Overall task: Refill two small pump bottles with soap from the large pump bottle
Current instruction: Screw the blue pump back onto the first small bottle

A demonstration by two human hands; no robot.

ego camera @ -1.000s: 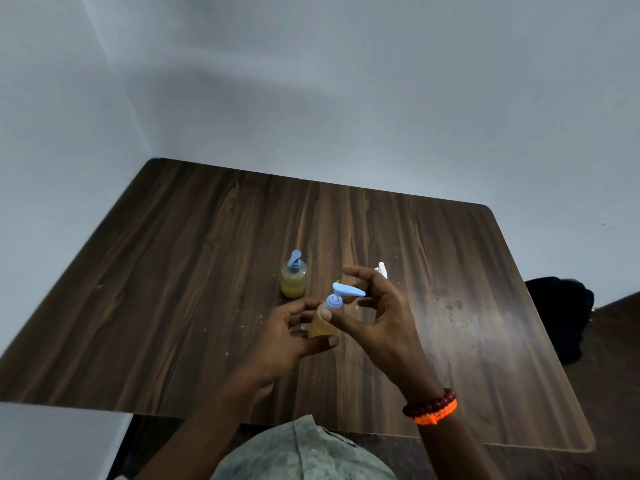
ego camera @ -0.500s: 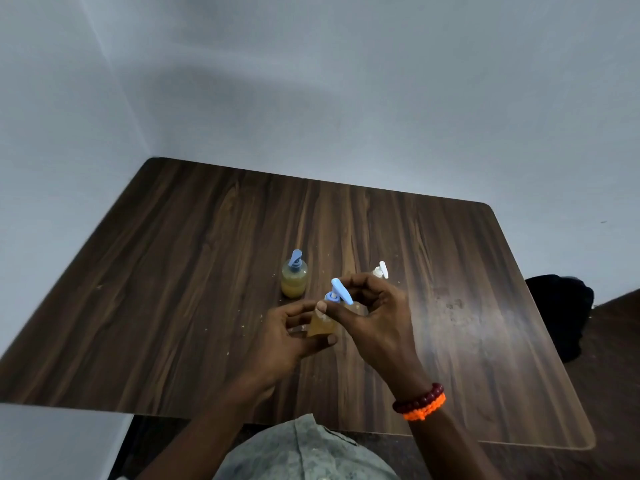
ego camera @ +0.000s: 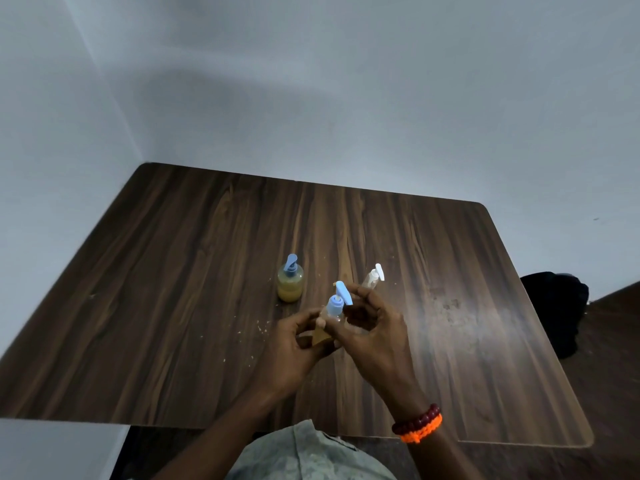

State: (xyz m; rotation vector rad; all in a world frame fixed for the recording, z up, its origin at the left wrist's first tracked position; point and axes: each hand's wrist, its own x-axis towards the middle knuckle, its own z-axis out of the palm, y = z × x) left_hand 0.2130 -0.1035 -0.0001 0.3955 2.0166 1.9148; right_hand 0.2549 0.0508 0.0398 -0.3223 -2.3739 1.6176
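— Where do the hands sit?
— Both forearms rise from six o'clock and meet mid-frame. The left hand (ego camera: pixel 294 344), at nine o'clock of the right, curls its fingers in a grip.
— And the right hand (ego camera: pixel 372 327)?
— Fingertips pinched together, wrist bent.

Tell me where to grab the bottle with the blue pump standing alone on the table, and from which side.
Grip the bottle round its wide round body, below the blue pump. It stands upright and alone on the table, so coming in level from the near side seems best; the narrow pump top would likely give a poorer hold.
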